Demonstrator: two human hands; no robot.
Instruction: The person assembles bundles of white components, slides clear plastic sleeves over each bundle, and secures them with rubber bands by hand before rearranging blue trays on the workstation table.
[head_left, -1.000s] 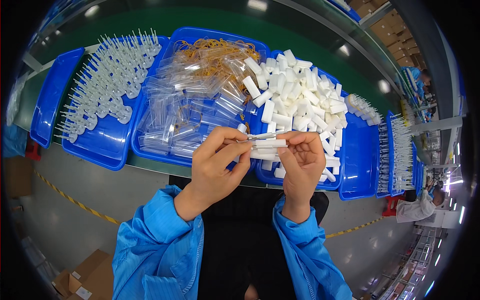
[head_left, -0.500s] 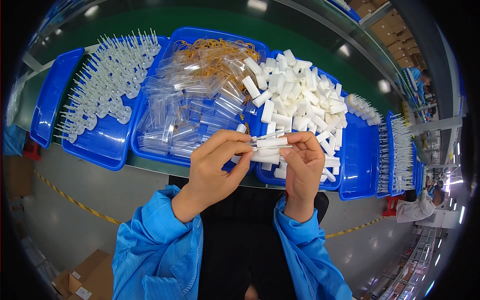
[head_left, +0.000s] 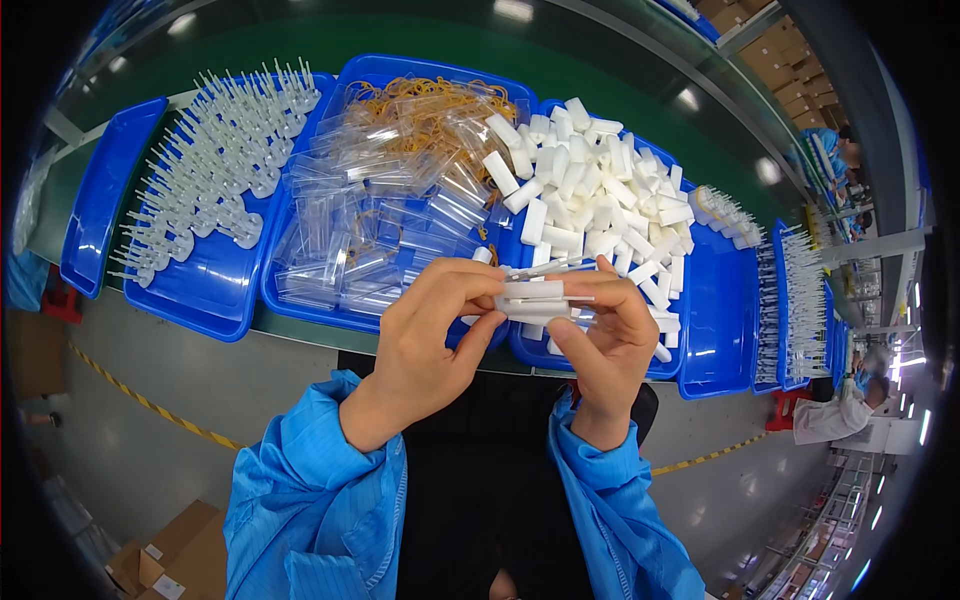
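Both the left hand (head_left: 440, 330) and right hand (head_left: 605, 335) pinch a white block (head_left: 533, 291) in a clear sleeve (head_left: 545, 310); keeping them level and aligned should help it slide in.

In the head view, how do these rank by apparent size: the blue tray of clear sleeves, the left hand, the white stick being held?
1. blue tray of clear sleeves
2. left hand, though nearer the camera
3. white stick
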